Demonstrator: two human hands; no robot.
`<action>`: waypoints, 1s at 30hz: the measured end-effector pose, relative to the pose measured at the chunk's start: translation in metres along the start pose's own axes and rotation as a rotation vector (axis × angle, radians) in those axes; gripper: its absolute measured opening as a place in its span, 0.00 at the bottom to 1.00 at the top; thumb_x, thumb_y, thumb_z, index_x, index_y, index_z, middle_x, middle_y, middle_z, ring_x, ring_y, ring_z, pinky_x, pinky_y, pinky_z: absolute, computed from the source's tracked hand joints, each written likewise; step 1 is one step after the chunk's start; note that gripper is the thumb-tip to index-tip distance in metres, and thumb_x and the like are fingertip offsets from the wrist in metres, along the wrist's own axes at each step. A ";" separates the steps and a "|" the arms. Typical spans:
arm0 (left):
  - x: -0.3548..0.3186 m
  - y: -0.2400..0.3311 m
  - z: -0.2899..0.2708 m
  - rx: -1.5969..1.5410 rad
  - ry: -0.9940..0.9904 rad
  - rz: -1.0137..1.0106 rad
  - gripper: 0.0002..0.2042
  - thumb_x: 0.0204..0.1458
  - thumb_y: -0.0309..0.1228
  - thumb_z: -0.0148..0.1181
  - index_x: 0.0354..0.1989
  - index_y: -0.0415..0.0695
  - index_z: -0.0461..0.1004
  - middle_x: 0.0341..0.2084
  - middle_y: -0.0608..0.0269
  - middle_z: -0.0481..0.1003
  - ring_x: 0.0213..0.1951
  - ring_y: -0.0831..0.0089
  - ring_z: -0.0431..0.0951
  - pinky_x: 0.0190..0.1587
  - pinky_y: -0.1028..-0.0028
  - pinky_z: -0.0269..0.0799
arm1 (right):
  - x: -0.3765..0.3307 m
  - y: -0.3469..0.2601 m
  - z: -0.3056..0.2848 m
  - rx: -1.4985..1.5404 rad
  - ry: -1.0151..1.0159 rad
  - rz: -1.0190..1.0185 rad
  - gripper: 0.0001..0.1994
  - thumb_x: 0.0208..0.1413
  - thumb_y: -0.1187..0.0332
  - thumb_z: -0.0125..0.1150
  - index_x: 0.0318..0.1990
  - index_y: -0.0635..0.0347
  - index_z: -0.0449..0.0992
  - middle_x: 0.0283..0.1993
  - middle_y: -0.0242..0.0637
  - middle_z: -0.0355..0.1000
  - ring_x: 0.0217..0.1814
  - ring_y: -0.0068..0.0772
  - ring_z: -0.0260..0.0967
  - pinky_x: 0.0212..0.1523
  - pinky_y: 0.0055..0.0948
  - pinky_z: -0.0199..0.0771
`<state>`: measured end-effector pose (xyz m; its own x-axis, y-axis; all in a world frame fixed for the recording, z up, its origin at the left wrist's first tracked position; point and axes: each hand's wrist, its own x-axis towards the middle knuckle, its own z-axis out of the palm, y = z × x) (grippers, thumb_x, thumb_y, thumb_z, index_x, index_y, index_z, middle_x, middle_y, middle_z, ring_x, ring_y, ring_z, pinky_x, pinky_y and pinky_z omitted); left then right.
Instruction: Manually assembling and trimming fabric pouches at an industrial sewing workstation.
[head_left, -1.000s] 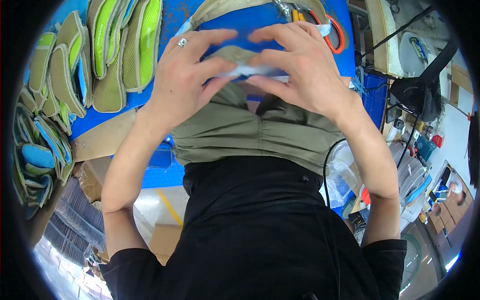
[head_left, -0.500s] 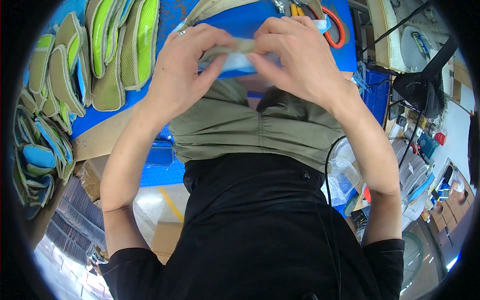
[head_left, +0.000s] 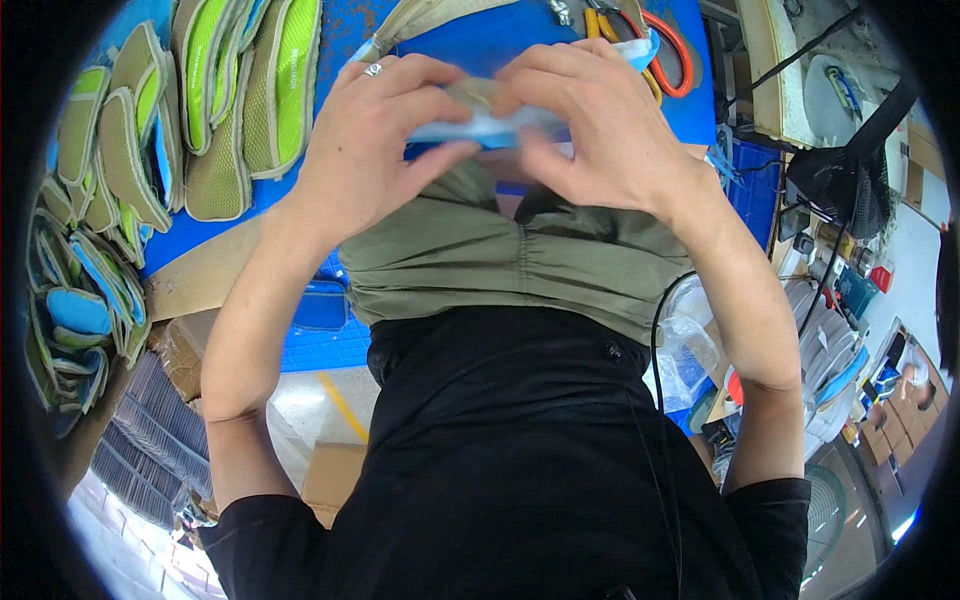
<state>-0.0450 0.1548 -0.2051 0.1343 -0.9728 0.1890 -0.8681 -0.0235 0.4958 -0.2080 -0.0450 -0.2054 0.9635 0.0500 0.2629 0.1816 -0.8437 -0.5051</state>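
A soft tan, white and light-blue fabric piece (head_left: 488, 128), smeared by motion, is stretched between my two hands at the blue table's near edge, above my lap. My left hand (head_left: 368, 135), with a ring on one finger, is closed on its left end, fingers curled over the top and thumb below. On the other end my right hand (head_left: 608, 125) grips in the same way, its thumb blurred. The fingertips partly cover the piece, so its full shape is hidden. Behind the hands lies a curved tan fabric strip (head_left: 425, 18).
Padded tan mesh pieces with bright green faces (head_left: 295, 85) are stacked on the left of the blue table (head_left: 350, 22), with more bundles (head_left: 80, 310) beside them. Orange-handled pliers (head_left: 680, 60) lie behind my right hand. Cluttered shelving stands at the right.
The fabric piece looks flatter and more drawn out sideways, with its white-blue band spread wider. Both thumbs have shifted, the left one slightly right. The surroundings stay the same.
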 end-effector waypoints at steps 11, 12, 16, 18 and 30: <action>0.005 0.001 0.003 -0.061 0.119 -0.075 0.08 0.50 0.31 0.74 0.34 0.45 0.80 0.35 0.65 0.82 0.41 0.61 0.80 0.48 0.62 0.69 | -0.001 0.004 0.002 0.019 0.031 0.092 0.12 0.53 0.60 0.74 0.41 0.52 0.80 0.41 0.33 0.78 0.48 0.42 0.77 0.49 0.40 0.70; 0.004 0.001 0.002 -0.058 0.119 -0.075 0.08 0.50 0.31 0.74 0.34 0.45 0.80 0.35 0.65 0.82 0.41 0.61 0.80 0.48 0.62 0.69 | -0.001 0.002 0.002 0.049 0.052 0.101 0.12 0.53 0.60 0.74 0.41 0.52 0.80 0.42 0.33 0.78 0.48 0.42 0.77 0.49 0.41 0.70; 0.004 0.000 0.002 -0.066 0.131 -0.038 0.08 0.48 0.30 0.74 0.33 0.46 0.80 0.37 0.66 0.83 0.41 0.61 0.80 0.48 0.63 0.69 | 0.003 -0.004 -0.003 0.026 0.030 0.114 0.15 0.51 0.59 0.75 0.43 0.52 0.80 0.42 0.34 0.79 0.48 0.43 0.77 0.48 0.42 0.71; 0.004 0.000 0.000 -0.071 0.125 -0.027 0.08 0.48 0.29 0.74 0.33 0.47 0.80 0.38 0.67 0.83 0.42 0.61 0.80 0.48 0.63 0.69 | 0.004 -0.006 -0.005 0.049 0.048 0.111 0.15 0.51 0.60 0.74 0.44 0.54 0.80 0.41 0.36 0.79 0.48 0.44 0.77 0.48 0.43 0.72; 0.005 0.002 -0.002 -0.180 0.091 -0.063 0.09 0.44 0.26 0.76 0.31 0.47 0.80 0.52 0.62 0.82 0.49 0.60 0.81 0.54 0.61 0.69 | 0.007 0.004 -0.002 0.072 -0.008 0.134 0.04 0.54 0.69 0.67 0.36 0.55 0.83 0.40 0.39 0.80 0.42 0.48 0.80 0.42 0.45 0.80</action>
<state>-0.0448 0.1503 -0.2014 0.2352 -0.9456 0.2248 -0.7582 -0.0337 0.6512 -0.2013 -0.0492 -0.2043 0.9816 -0.0557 0.1828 0.0650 -0.8025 -0.5931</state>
